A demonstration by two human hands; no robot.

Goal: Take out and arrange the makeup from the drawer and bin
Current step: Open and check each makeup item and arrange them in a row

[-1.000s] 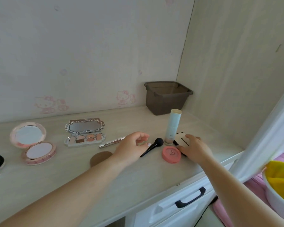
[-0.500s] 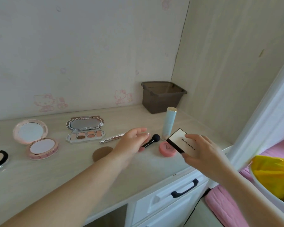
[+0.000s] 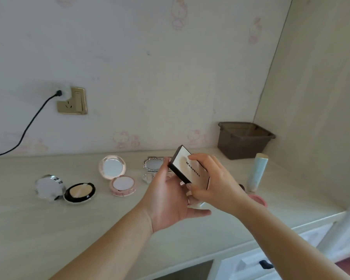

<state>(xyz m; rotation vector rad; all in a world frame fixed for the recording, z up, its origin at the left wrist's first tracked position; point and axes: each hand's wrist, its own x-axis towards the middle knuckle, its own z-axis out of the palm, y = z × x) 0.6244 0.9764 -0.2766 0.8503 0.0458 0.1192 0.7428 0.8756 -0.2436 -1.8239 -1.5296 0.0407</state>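
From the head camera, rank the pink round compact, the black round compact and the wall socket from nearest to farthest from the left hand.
1. Pink round compact, open, just left of the left hand.
2. Black round compact, farther left on the counter.
3. Wall socket, up on the wall, far left.

The two hands and the boxed compact [image 3: 190, 168] they hold hide most of the silver eyeshadow palette [image 3: 153, 165] behind them, the right wrist covers all but a sliver of the pink round case [image 3: 258, 199], and the drawer handle [image 3: 266, 264] near the right edge is blurred.
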